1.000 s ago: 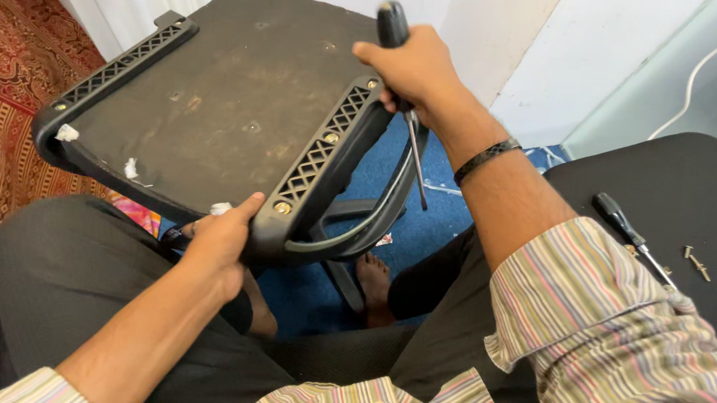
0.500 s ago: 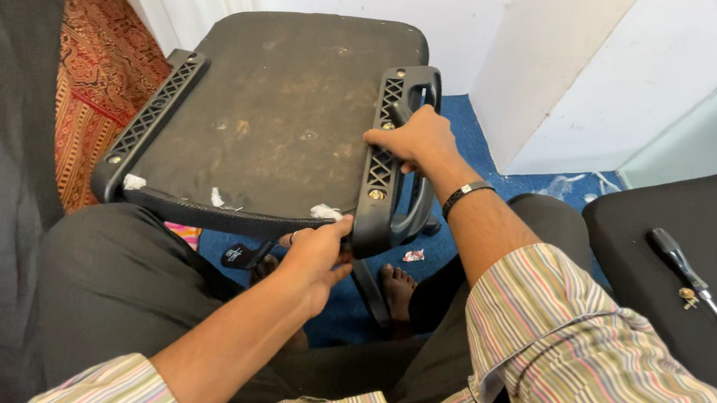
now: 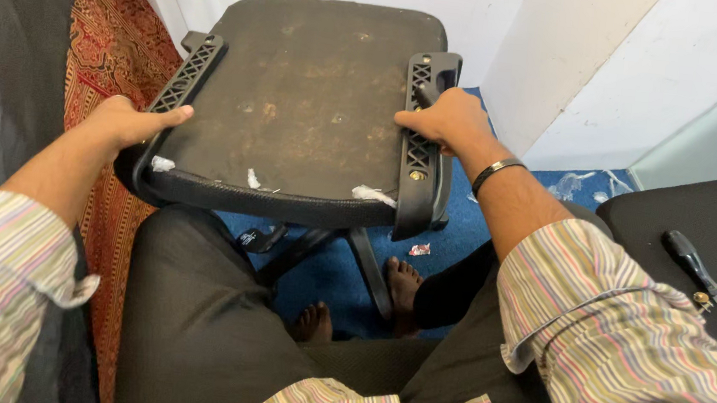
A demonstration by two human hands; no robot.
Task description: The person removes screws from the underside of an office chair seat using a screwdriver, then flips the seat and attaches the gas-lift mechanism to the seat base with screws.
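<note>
Hands grip an upturned office-chair seat [image 3: 315,110] from both sides, seen from above by the person holding it. The seat's dark, scuffed underside faces up, propped over the person's lap and tilted away toward a white wall [image 3: 483,3]. The left hand [image 3: 125,122] lies flat along the seat's left edge, fingers stretched over the near end of the left black ribbed armrest bracket [image 3: 185,75] — pressed against it rather than wrapped round it. The right hand [image 3: 450,118] is closed over the right armrest bracket [image 3: 419,168], about midway along its length, with a dark wristband [image 3: 495,171] just behind it. The two hands are well apart, the width of the seat between them.

Scraps of torn white stuffing [image 3: 372,194] show along the seat's near rim. Below the seat, bare feet [image 3: 403,280] rest on a blue carpet [image 3: 334,274], beside dark chair legs [image 3: 361,263]. A red patterned rug [image 3: 116,38] runs along the left. At far right, a screwdriver with a black handle [image 3: 702,274] lies on a black surface [image 3: 681,219] — a few small screws just beside it. Striped shirt sleeves [image 3: 625,350] fill the near corners.
</note>
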